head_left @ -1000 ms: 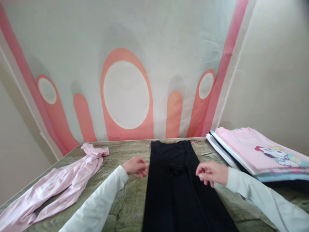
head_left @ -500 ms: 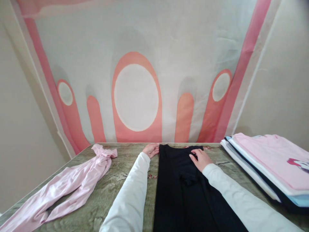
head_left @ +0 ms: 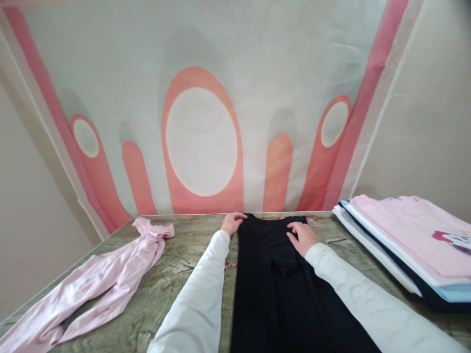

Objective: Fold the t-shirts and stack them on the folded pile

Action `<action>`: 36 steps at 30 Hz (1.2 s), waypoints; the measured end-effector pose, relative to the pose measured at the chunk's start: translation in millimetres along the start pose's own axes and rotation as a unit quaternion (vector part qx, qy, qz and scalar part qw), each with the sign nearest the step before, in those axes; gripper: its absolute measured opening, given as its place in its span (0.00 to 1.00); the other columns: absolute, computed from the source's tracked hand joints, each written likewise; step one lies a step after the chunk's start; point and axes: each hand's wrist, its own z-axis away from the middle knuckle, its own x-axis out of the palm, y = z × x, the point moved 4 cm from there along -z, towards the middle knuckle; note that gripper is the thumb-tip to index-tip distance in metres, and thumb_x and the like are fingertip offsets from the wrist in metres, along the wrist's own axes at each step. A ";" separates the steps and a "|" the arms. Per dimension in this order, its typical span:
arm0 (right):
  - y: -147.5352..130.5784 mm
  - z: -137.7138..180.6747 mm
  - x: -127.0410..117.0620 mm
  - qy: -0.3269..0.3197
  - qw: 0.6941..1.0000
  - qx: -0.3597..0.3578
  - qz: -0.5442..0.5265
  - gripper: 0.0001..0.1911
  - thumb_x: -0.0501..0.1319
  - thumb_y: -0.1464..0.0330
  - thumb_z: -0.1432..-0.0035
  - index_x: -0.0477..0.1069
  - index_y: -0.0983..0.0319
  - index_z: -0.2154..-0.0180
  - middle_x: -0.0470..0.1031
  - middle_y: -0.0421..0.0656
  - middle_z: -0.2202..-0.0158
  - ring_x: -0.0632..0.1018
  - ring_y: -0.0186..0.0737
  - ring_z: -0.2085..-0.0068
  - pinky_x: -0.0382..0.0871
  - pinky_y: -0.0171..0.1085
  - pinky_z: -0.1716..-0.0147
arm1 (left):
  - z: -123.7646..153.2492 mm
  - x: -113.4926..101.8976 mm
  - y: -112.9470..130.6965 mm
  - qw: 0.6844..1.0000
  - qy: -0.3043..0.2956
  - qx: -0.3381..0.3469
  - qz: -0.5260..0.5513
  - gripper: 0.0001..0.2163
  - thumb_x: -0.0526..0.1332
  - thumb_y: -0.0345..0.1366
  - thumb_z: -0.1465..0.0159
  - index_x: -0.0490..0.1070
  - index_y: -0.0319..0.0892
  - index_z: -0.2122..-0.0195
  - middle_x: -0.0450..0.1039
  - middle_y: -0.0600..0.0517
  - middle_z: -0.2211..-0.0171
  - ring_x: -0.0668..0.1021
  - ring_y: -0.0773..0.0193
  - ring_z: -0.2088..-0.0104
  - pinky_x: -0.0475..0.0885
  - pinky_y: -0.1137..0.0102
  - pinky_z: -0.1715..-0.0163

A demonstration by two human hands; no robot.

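A black T-shirt lies lengthwise on the table, its neckline at the far edge. Its left side runs straight, and a dark bunched opening, perhaps a folded-in sleeve, shows near the middle. My left hand is at the shirt's far left corner, fingertips and thumb closed over the shoulder cloth. At the far right shoulder my right hand rests on the fabric, thumb and fingers apart. The cloth under the right palm is hidden. The shirt's near end runs out of view.
A crumpled pink long garment lies on the left of the wood-patterned table. On the right stands a stack of folded clothes, a pink printed one on top. A wall covering with coral arches rises behind the far edge.
My left hand has turned from lying beside the shirt's edge to closing over its far left corner. The right hand keeps its place on the shoulder. The whole view has shifted slightly.
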 end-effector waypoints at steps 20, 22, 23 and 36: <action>4.7 -1.0 6.3 0.042 0.993 -0.018 -0.105 0.11 0.52 0.76 0.52 0.66 0.61 0.65 0.64 0.43 0.63 0.71 0.37 0.63 0.67 0.38 0.60 | 50.5 62.3 34.4 0.868 0.005 0.073 -0.492 0.24 0.45 0.41 0.37 0.54 0.30 0.44 0.50 0.37 0.41 0.54 0.52 0.41 0.51 0.59 0.45; 4.1 -1.3 6.9 0.038 0.995 -0.020 -0.087 0.10 0.52 0.76 0.52 0.68 0.61 0.68 0.65 0.44 0.65 0.70 0.38 0.62 0.66 0.39 0.59 | 52.6 72.6 29.6 0.869 -0.032 0.086 -0.486 0.28 0.43 0.47 0.37 0.52 0.29 0.42 0.47 0.38 0.40 0.53 0.52 0.41 0.50 0.59 0.44; 3.6 -1.7 7.1 0.038 0.996 -0.021 -0.080 0.09 0.52 0.76 0.52 0.69 0.61 0.70 0.65 0.44 0.66 0.70 0.39 0.62 0.65 0.39 0.58 | 52.7 75.4 27.1 0.869 -0.043 0.091 -0.485 0.30 0.42 0.49 0.37 0.51 0.30 0.42 0.46 0.38 0.40 0.53 0.52 0.41 0.50 0.59 0.44; 60.8 -14.1 -5.9 0.112 0.989 0.084 -0.039 0.14 0.51 0.74 0.51 0.72 0.67 0.64 0.71 0.50 0.63 0.73 0.41 0.62 0.66 0.40 0.57 | 52.7 73.4 27.3 0.867 -0.043 0.102 -0.485 0.33 0.42 0.55 0.40 0.52 0.34 0.41 0.44 0.39 0.39 0.52 0.50 0.40 0.49 0.58 0.44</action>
